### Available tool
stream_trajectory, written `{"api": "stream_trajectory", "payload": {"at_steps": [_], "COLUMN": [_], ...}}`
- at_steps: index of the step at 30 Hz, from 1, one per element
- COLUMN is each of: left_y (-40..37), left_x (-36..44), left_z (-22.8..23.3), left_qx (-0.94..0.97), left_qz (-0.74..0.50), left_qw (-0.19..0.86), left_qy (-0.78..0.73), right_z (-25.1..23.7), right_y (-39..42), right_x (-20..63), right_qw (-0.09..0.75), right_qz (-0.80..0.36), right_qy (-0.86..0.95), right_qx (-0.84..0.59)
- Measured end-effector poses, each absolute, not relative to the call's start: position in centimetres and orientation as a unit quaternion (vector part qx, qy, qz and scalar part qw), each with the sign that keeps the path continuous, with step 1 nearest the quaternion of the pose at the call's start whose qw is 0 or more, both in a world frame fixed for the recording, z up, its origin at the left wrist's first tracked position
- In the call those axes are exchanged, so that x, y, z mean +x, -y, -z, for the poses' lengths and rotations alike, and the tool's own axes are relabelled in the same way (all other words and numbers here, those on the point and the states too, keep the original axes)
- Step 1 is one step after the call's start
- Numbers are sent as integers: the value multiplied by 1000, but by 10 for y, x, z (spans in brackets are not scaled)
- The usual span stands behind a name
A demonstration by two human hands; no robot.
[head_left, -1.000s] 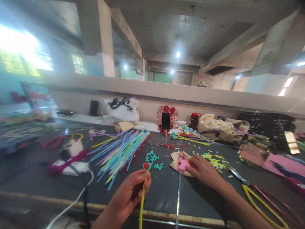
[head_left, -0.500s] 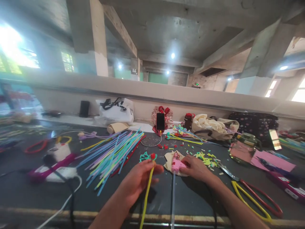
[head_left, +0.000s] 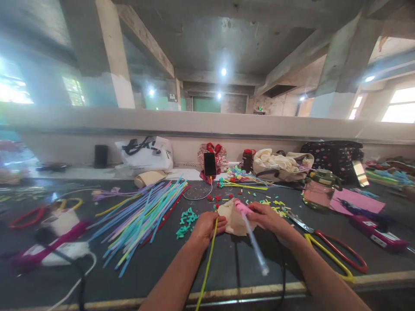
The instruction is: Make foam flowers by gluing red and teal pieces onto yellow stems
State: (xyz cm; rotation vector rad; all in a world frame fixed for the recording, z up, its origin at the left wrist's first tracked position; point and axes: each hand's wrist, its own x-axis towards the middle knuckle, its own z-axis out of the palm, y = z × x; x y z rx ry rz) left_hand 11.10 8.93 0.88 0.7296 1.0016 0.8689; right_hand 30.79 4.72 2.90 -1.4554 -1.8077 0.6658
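My left hand point(head_left: 207, 228) pinches a yellow pipe cleaner point(head_left: 208, 263) near its top, where a small red tip shows. The stem hangs down past the table's front edge. In my right hand point(head_left: 266, 218) is a pink hot glue gun point(head_left: 242, 208), held with its nozzle pointing away from me. A long clear glue stick point(head_left: 256, 248) sticks out of its back toward me. A crumpled beige cloth point(head_left: 231, 219) lies under and beside the glue gun, close to my left fingertips. Whether the nozzle touches the cloth is hidden.
Loose pipe cleaners point(head_left: 145, 216) are heaped at left, next to green cut pieces point(head_left: 187, 222). Large scissors point(head_left: 324, 242) with red and yellow handles lie at right, near a jar point(head_left: 319, 190). A phone point(head_left: 209, 164) stands at the back.
The glue gun has tilted, its glue stick swinging rightward and up from the table edge. The beige cloth has shifted and bunched. My left hand has come nearer the cloth with the pipe cleaner.
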Motion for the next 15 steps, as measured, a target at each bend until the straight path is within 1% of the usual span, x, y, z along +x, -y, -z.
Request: {"api": "stream_trajectory", "payload": {"at_steps": [4,8,11,15], "left_y": [-90,-88,-85,-80], "left_x": [111,110,110,108], "left_z": [-7,-5,-9,-20], "left_qx": [336,341,351,365], "left_qz": [-409,-428,-451,-487], "left_qw": [718,713,706,690], "left_qy": [-452,-438,-419,-390], "right_z": [-34,-39,-45,-50], "right_y": [-49,-49,-43,-27], "right_x": [320,328,324,306], "right_qw": [461,553,596,622], "right_qz": [-361,-422,-452,-475], "right_qy": [622,546,507,485], "right_qx": [-521,-467,-429,-390]}}
